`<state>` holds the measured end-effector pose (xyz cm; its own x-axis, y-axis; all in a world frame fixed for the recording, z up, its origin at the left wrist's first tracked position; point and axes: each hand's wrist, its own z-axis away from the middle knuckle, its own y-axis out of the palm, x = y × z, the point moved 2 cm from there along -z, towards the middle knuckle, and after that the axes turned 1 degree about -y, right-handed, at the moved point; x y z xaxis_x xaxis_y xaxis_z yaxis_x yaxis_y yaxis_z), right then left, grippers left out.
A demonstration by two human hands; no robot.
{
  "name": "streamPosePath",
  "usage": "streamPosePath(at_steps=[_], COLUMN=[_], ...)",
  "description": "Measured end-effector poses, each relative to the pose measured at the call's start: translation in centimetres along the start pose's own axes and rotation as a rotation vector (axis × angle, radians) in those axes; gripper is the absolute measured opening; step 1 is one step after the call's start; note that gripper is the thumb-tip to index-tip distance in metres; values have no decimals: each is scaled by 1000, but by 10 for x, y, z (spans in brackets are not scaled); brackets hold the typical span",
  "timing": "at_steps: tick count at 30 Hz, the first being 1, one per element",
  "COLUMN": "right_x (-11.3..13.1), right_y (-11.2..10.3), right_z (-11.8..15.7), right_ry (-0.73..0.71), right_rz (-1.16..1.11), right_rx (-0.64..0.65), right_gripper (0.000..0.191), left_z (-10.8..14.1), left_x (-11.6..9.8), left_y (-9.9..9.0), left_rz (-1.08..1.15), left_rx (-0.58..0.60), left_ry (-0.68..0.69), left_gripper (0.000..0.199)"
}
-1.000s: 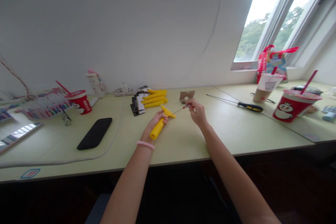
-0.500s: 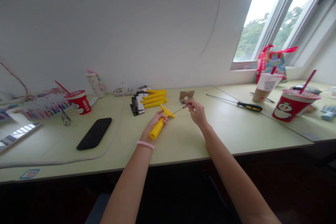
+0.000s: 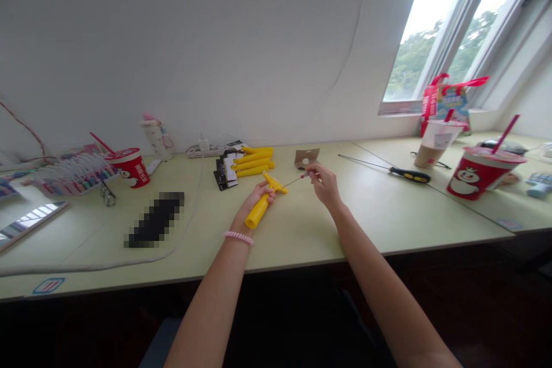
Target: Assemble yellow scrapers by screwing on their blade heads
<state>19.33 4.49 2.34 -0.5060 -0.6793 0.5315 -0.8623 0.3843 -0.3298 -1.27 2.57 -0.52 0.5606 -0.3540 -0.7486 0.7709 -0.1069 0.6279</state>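
My left hand (image 3: 255,195) is closed around a yellow scraper (image 3: 257,211) with a thick tubular handle and a T-shaped head. The handle's open end points down toward my wrist, the head away from me. Across from it, my right hand (image 3: 324,184) pinches a small screwdriver (image 3: 304,175) by its reddish handle. Its thin shaft slants down to the left and meets the scraper's head; I cannot make out a screw there. Behind my left hand lie several more yellow scrapers (image 3: 254,161) with black-and-white cards (image 3: 225,171).
A cut piece of brown card (image 3: 307,158) stands behind my right hand. To the right lie a long black-and-yellow screwdriver (image 3: 409,175) and drink cups (image 3: 474,175). Left are a pixelated black object (image 3: 155,221), a red cup (image 3: 137,169), a pen rack (image 3: 73,178) and a cable (image 3: 107,266).
Both hands, the scraper and the small screwdriver hold nearly the same place. The black object on the left now appears pixelated.
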Motion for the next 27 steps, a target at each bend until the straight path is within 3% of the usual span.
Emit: streamPosePath(at_steps=[6,27], right_x=[-2,3], right_y=[-2,1], right_z=[-1,-1], right_ry=[71,-9], right_rz=[-4,24], right_rx=[-15,4], right_gripper=[17,22], left_z=[5,2], left_x=[-1,-1], left_y=[5,1], left_rz=[21,29], left_rx=[-13,-16], left_ry=[13,-4], left_gripper=[46,46])
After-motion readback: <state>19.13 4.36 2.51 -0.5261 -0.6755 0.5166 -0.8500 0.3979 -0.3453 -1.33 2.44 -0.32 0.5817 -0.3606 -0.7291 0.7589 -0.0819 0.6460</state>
